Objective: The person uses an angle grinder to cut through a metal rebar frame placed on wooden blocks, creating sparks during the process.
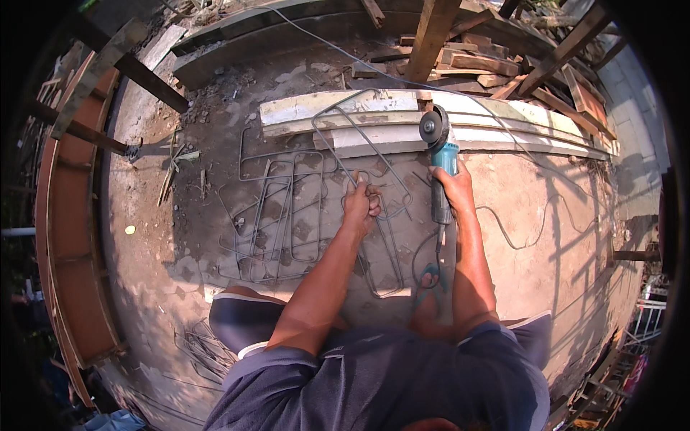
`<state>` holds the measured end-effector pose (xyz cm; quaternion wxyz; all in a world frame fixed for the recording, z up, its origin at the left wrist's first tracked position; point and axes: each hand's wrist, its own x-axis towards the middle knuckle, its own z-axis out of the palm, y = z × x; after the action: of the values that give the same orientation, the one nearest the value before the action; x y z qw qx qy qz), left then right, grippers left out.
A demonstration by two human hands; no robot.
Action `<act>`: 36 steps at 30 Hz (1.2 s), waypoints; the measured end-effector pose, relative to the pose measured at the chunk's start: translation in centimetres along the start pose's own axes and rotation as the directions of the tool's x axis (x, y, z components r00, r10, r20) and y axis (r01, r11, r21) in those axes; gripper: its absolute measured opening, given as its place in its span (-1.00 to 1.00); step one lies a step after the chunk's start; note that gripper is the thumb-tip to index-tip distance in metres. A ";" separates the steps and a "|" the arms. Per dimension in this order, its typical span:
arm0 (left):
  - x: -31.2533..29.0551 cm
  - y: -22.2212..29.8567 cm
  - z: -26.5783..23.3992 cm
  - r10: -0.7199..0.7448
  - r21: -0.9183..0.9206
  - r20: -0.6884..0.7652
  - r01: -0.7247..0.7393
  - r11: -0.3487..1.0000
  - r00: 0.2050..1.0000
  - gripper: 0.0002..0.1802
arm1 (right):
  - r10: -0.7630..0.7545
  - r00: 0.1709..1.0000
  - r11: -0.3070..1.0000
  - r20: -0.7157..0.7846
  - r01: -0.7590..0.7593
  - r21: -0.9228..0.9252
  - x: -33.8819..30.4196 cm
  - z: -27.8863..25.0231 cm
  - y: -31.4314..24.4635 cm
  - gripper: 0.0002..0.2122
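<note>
My right hand [456,187] is wrapped around the body of a teal and black angle grinder [445,156], held upright in the view with its disc and guard at the far end. The grinder's cord hangs from its near end. My left hand [361,202] is closed on a bent steel rebar stirrup [343,103], which reaches away from me toward the boards. Another narrow rebar loop [388,295] extends from beneath that hand toward my feet; whether I grip it too, I cannot tell. Several more rebar stirrups [321,208] lie overlapped on the ground to the left.
White-painted boards [388,147] lie across the ground beyond my hands. A wooden post [431,43] and a scrap wood pile [489,65] stand farther back. A power cord [514,246] curls on the right. At left is a long brown wooden form [75,237]; thin rods [205,352] lie near left.
</note>
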<state>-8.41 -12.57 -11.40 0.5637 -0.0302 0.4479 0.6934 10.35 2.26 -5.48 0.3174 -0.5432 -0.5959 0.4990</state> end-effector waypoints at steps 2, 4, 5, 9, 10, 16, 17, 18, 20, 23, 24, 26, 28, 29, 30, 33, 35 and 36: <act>1.0 -2.0 -0.1 -0.096 -0.164 0.004 0.095 0.982 0.995 -0.54 | 0.000 1.000 1.000 0.023 0.000 0.000 0.1 0.3 0.0 -0.59; 1.6 -4.7 -0.9 -0.019 -0.232 -0.045 0.008 0.973 0.999 -0.55 | -0.019 0.999 1.000 0.037 0.019 -0.008 0.3 0.7 -0.1 -0.59; 1.0 -5.5 -0.6 0.003 -0.261 -0.069 -0.021 0.965 0.998 -0.55 | -0.016 0.999 1.000 0.035 0.017 -0.016 0.3 0.5 0.2 -0.59; -1.0 -5.8 -0.2 -0.005 -0.215 -0.097 -0.016 0.976 0.995 -0.48 | -0.030 0.999 1.000 0.029 0.030 -0.002 0.3 0.1 0.5 -0.59; -1.3 -5.7 -0.1 -0.002 -0.204 -0.080 -0.014 0.979 0.997 -0.47 | -0.033 0.999 0.999 0.026 0.032 0.007 0.2 0.1 0.5 -0.58; -1.4 -4.7 0.5 -0.067 -0.164 -0.128 0.046 0.985 0.990 -0.40 | -0.053 0.998 0.985 0.036 0.058 -0.162 0.4 0.2 0.4 -0.52; -1.1 -4.6 0.5 -0.078 -0.157 -0.126 0.058 0.986 0.989 -0.39 | -0.039 0.998 0.979 0.052 0.049 -0.197 0.4 0.2 0.0 -0.49; -0.9 -4.7 0.3 -0.101 -0.160 -0.134 0.079 0.984 0.986 -0.42 | -0.059 0.996 0.971 0.060 0.071 -0.228 0.5 0.3 -0.3 -0.48; -0.2 -4.9 0.0 -0.147 -0.166 -0.148 0.122 0.979 0.978 -0.46 | -0.097 0.992 0.950 0.078 0.116 -0.289 0.5 0.8 -1.2 -0.47; 0.3 -5.1 -0.2 -0.163 -0.146 -0.226 0.132 0.980 0.960 -0.55 | -0.134 0.983 0.899 0.128 0.175 -0.402 1.7 1.7 -2.3 -0.43; 0.4 -5.2 0.0 -0.165 -0.131 -0.248 0.136 0.982 0.955 -0.56 | -0.153 0.978 0.879 0.141 0.200 -0.433 2.4 2.1 -2.5 -0.42; 0.7 -5.3 0.2 -0.163 -0.103 -0.295 0.139 0.985 0.941 -0.56 | -0.118 0.976 0.825 0.181 0.198 -0.530 3.8 2.7 -3.0 -0.36; 1.1 -5.6 0.5 -0.136 -0.074 -0.316 0.119 0.990 0.939 -0.55 | -0.140 0.966 0.765 0.215 0.244 -0.596 5.9 3.9 -2.7 -0.34; 1.2 -5.7 0.7 -0.122 -0.058 -0.329 0.109 0.992 0.936 -0.55 | -0.113 0.962 0.773 0.250 0.243 -0.586 7.0 4.4 -2.8 -0.30; 1.2 -5.9 0.9 -0.119 -0.060 -0.335 0.105 0.993 0.935 -0.55 | -0.134 0.950 0.772 0.282 0.278 -0.571 7.9 5.0 -2.9 -0.30; 1.5 -6.6 1.3 -0.113 -0.077 -0.342 0.092 0.993 0.933 -0.54 | -0.163 0.917 0.775 0.364 0.347 -0.528 10.2 6.8 -3.4 -0.32; 1.8 -6.9 1.1 -0.112 -0.100 -0.330 0.084 0.991 0.937 -0.52 | -0.166 0.908 0.779 0.386 0.361 -0.512 11.3 8.3 -4.0 -0.33; 1.8 -7.0 1.0 -0.113 -0.084 -0.341 0.089 0.992 0.933 -0.52 | -0.167 0.902 0.782 0.397 0.366 -0.504 11.6 9.1 -4.2 -0.33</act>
<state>-2.90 -10.79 -15.88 0.5101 -0.1930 0.5141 0.6621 -1.87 11.58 -6.13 0.1049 -0.4296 -0.8331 0.3323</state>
